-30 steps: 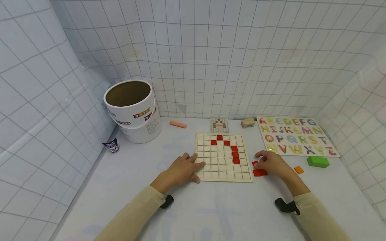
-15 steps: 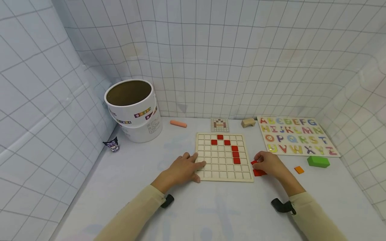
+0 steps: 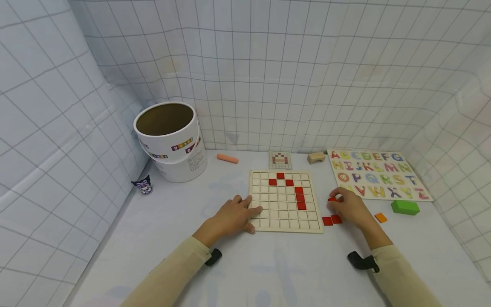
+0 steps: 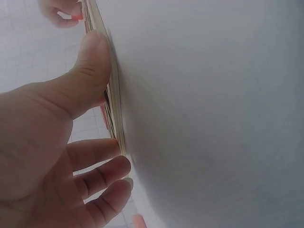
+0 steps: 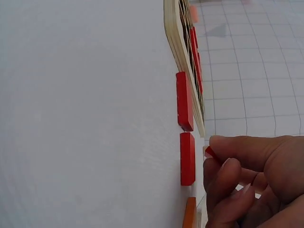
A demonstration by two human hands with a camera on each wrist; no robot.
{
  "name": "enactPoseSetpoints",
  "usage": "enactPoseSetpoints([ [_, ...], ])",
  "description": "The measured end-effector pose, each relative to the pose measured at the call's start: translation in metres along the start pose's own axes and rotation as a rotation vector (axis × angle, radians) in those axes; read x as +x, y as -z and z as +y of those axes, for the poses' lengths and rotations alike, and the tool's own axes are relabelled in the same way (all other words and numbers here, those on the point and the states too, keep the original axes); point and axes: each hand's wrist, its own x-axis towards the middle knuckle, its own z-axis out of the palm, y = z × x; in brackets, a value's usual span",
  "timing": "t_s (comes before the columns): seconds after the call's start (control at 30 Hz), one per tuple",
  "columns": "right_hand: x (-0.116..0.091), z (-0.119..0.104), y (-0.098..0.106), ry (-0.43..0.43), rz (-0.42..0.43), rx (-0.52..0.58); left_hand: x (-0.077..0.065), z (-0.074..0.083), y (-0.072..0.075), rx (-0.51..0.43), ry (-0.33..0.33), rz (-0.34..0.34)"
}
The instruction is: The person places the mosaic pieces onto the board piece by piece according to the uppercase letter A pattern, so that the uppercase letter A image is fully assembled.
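Note:
My left hand [image 3: 232, 215] rests on the left side of a pale wooden grid board [image 3: 277, 214], fingers spread over its edge. In the left wrist view the thumb [image 4: 92, 59] lies against the board's side. Several red square tiles sit in the board's cells, in a slanting and downward line. To the board's right, my right hand [image 3: 350, 209] pinches a red tile [image 5: 211, 153] between thumb and fingers, most of it hidden by them. Just below that hand, two loose red tiles, one [image 3: 327, 221] nearer the board and one [image 3: 336, 219] beside it, lie on the table.
An orange tile [image 3: 380, 218] and a green block [image 3: 405, 207] lie further right, below an alphabet board [image 3: 339, 192]. Behind the grid board are a small pattern card [image 3: 280, 160], a wooden arch block [image 3: 316, 157] and an orange stick [image 3: 227, 158]. A white bucket [image 3: 168, 149] and small figurine [image 3: 142, 185] stand left.
My right hand has taken hold of one red tile and drawn it up and away from the board, showing the two others apart below. The left hand stays in place.

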Motion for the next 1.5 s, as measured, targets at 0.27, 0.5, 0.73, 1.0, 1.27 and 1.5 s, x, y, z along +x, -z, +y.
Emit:
enactPoseSetpoints([
  [0.27,0.002,-0.01,0.011,0.042,0.015,0.131,-0.001,0.0,0.001,0.016,0.009,0.005],
  [0.5,0.016,-0.032,0.003,0.135,-0.032,0.194,-0.001,0.0,-0.001,0.014,-0.002,0.003],
  [0.73,0.035,-0.07,-0.026,0.201,-0.167,0.329,0.0,0.0,-0.001,0.012,-0.009,0.018],
  [1.0,0.055,-0.104,-0.067,0.211,-0.266,0.399,0.001,-0.001,-0.001,0.002,0.0,-0.01],
  [1.27,0.067,-0.13,-0.096,0.272,-0.203,0.142,0.0,-0.003,-0.002,-0.004,-0.015,0.011],
  [1.5,0.067,-0.139,-0.105,0.254,-0.169,-0.023,-0.001,-0.002,-0.002,0.002,-0.024,0.014],
])
